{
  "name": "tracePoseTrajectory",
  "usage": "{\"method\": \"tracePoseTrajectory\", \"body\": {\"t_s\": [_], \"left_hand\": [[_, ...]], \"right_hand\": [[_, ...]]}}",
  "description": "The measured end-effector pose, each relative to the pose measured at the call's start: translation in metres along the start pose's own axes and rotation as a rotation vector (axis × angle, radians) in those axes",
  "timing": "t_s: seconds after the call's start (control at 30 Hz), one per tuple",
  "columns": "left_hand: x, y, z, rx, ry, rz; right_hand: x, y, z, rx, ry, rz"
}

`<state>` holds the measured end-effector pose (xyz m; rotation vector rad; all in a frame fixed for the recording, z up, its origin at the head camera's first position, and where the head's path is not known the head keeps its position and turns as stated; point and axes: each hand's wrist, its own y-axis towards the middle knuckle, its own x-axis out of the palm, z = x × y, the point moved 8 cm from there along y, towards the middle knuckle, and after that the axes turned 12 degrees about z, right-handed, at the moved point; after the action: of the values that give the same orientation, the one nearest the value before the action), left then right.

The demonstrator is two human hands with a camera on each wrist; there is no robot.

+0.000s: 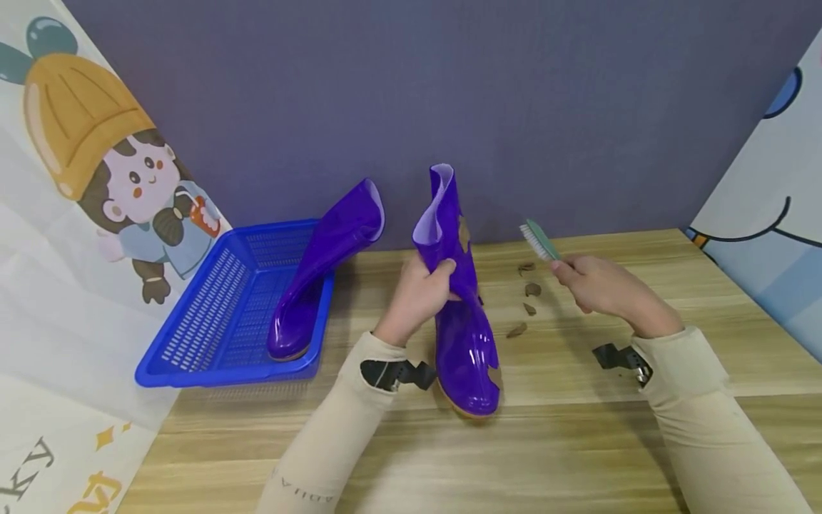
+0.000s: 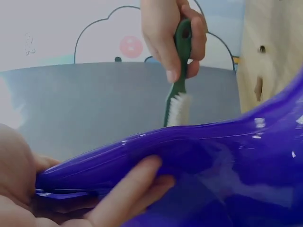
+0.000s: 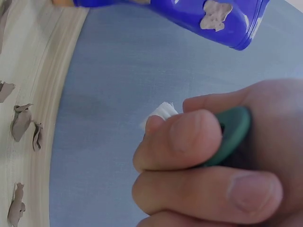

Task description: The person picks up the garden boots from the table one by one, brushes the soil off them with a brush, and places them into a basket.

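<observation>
Staged indoor recording booth, not a working room. A light wood-grain tabletop (image 1: 578,428) is boxed in by a plain purple-grey back panel (image 1: 411,107) and white side sheets printed with cartoon figures (image 1: 96,178). A blue perforated plastic basket (image 1: 212,321) sits on it.

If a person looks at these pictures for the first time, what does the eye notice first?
First, the shiny purple boot standing mid-table, its shaft gripped by the left hand, with brown mud patches on it. Next, the right hand holds a green brush just beside it, above mud flakes on the wooden table. A second purple boot stands in the blue basket on the left.
</observation>
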<state>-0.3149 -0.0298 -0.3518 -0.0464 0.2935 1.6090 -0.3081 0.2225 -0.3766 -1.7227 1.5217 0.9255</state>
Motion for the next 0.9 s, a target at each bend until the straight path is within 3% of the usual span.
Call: {"method": "tracePoseTrajectory", "body": {"t_s": [0.17,0.27,0.4,0.73,0.9], "left_hand": [[0.009,0.005,-0.006,-0.095,-0.295,-0.037],[0.012,0.007,-0.007,-0.108,-0.403,-0.07],[0.008,0.012,-0.01,-0.107,-0.402,-0.065],[-0.007,0.02,-0.018,-0.142,-0.407,0.061],[-0.005,0.021,-0.018,-0.13,-0.412,0.061]], "right_hand": [[-0.002,0.001,-0.005,-0.025,0.004,0.034],[-0.004,0.002,-0.01,-0.046,0.011,0.063],[-0.005,0.002,-0.015,-0.058,0.02,0.092],[-0.006,0.004,-0.017,-0.07,0.009,0.12],[-0.006,0.003,-0.017,-0.094,0.022,0.145]]}}
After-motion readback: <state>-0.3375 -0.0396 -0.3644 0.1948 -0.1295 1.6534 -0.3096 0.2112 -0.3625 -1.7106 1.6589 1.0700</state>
